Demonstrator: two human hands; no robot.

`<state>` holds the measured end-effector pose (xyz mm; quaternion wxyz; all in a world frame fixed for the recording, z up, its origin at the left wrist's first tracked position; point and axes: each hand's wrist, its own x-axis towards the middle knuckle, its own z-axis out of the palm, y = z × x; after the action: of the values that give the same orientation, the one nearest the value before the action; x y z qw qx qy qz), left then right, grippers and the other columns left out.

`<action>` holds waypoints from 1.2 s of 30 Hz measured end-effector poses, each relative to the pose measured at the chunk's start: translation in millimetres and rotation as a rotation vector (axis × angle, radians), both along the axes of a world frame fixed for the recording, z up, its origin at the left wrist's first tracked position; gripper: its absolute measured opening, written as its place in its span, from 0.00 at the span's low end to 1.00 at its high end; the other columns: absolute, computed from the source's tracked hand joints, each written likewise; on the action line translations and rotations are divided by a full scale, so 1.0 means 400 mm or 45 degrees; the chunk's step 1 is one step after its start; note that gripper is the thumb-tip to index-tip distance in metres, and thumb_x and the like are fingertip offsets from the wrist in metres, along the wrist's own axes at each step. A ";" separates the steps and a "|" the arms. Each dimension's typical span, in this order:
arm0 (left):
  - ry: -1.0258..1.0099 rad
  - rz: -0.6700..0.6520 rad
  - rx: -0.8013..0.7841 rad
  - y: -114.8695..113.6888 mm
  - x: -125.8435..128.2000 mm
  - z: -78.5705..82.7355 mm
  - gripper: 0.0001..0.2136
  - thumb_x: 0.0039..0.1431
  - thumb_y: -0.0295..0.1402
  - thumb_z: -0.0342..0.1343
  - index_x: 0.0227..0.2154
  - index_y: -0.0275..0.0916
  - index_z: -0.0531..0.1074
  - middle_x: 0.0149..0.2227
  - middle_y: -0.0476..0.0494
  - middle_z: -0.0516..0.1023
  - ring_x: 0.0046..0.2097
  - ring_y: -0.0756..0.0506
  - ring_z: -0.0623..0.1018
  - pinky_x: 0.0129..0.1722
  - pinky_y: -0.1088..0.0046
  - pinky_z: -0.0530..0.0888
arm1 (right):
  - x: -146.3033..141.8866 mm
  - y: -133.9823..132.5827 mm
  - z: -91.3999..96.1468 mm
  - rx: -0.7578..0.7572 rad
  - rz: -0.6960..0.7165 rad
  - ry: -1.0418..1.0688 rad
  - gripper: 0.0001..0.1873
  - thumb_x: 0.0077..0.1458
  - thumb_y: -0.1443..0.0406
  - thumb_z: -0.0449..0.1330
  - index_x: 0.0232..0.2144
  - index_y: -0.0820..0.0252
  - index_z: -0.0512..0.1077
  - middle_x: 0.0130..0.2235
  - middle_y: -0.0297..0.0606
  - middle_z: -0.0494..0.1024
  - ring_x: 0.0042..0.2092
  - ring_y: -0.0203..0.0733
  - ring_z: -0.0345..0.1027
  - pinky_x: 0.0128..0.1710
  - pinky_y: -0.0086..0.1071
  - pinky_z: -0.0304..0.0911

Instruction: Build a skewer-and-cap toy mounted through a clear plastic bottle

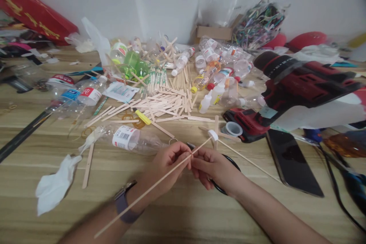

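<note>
Head view, only one: we see the left hand (166, 162) closed to a fingertip pinch on a thin stick (148, 190), which slants over the left forearm. Right hand (213, 166) also closed, thumb and fingertips pinching the same spot; we can't tell whether it grips the black-handled scissors (233, 160) under it too. A white piece (212, 135) sits at the stick's far end, and a second stick (248, 160) slants away from it. We judge that join made, though firmness is unclear; the pinched spot looks unfinished. Pile of flat sticks (166, 103) beyond, loose, seemingly unused.
</note>
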<state>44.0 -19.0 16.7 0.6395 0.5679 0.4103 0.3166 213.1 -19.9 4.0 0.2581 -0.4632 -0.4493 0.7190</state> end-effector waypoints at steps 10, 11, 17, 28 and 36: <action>-0.120 0.379 0.004 0.011 0.011 -0.001 0.10 0.58 0.39 0.52 0.27 0.38 0.64 0.20 0.58 0.58 0.21 0.55 0.58 0.19 0.80 0.55 | 0.054 0.029 0.050 0.194 0.119 -0.243 0.20 0.49 0.50 0.61 0.31 0.62 0.69 0.24 0.30 0.71 0.21 0.29 0.63 0.18 0.23 0.54; -0.136 0.427 0.015 0.012 0.012 -0.001 0.10 0.57 0.40 0.52 0.27 0.39 0.63 0.19 0.58 0.58 0.20 0.55 0.58 0.19 0.80 0.54 | 0.062 0.036 0.058 0.225 0.099 -0.267 0.20 0.49 0.49 0.61 0.31 0.62 0.69 0.24 0.31 0.71 0.21 0.30 0.63 0.18 0.24 0.54; -0.132 0.576 0.023 0.012 0.009 -0.008 0.10 0.56 0.40 0.54 0.28 0.39 0.64 0.18 0.57 0.59 0.21 0.54 0.59 0.19 0.81 0.55 | 0.129 0.129 0.098 0.871 -0.240 -1.055 0.15 0.56 0.53 0.53 0.31 0.58 0.71 0.24 0.34 0.74 0.26 0.38 0.68 0.24 0.31 0.61; -0.083 0.697 0.155 0.024 0.000 -0.017 0.09 0.59 0.38 0.52 0.29 0.38 0.66 0.21 0.56 0.61 0.22 0.54 0.61 0.19 0.82 0.57 | 0.146 0.313 0.089 0.966 -0.297 -1.550 0.20 0.46 0.63 0.64 0.43 0.65 0.71 0.32 0.46 0.79 0.35 0.53 0.73 0.33 0.38 0.62; -0.058 0.692 0.161 0.026 -0.002 -0.031 0.10 0.61 0.41 0.51 0.32 0.39 0.66 0.20 0.56 0.61 0.22 0.54 0.60 0.19 0.81 0.56 | 0.121 0.348 0.066 1.007 -0.327 -1.564 0.08 0.46 0.62 0.64 0.25 0.57 0.68 0.24 0.38 0.76 0.28 0.47 0.70 0.26 0.33 0.57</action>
<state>43.3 -8.7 4.1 0.5035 0.4684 0.5124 0.5143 261.4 119.2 30.3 0.1898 -0.7034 -0.6804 0.0790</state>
